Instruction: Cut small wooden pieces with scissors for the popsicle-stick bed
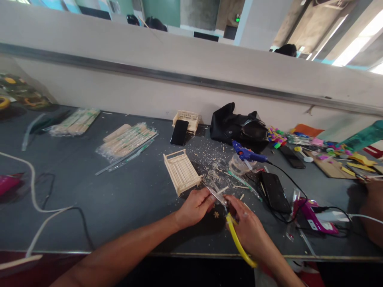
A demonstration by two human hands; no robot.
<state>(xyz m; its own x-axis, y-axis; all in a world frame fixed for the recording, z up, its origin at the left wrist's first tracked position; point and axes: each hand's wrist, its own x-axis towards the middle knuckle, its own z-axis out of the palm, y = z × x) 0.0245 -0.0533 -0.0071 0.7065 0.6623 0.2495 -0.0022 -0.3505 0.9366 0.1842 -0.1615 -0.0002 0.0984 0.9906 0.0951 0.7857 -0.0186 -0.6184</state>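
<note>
My right hand [247, 227] is wrapped round a pair of yellow-handled pliers [237, 241], whose metal head points up and left toward my left hand. My left hand [196, 207] is closed close to that metal head, fingertips pinched together; what they grip is too small and blurred to name. A short wooden stick [223, 190] shows just above the metal head. Beyond my left hand lies a small bed-like frame of thin wooden sticks [183, 171]. A small flower-shaped wooden piece [216, 214] is on the table between my wrists.
Wood clippings [214, 165] litter the table. Behind are a phone [179, 132] against a small wooden bench [191, 119], and a black bag [237, 125]. A blue glue gun [247, 152], another phone [275, 191] and cables lie right; stick packets [128, 141] left. Another person's arm [372, 211] is far right.
</note>
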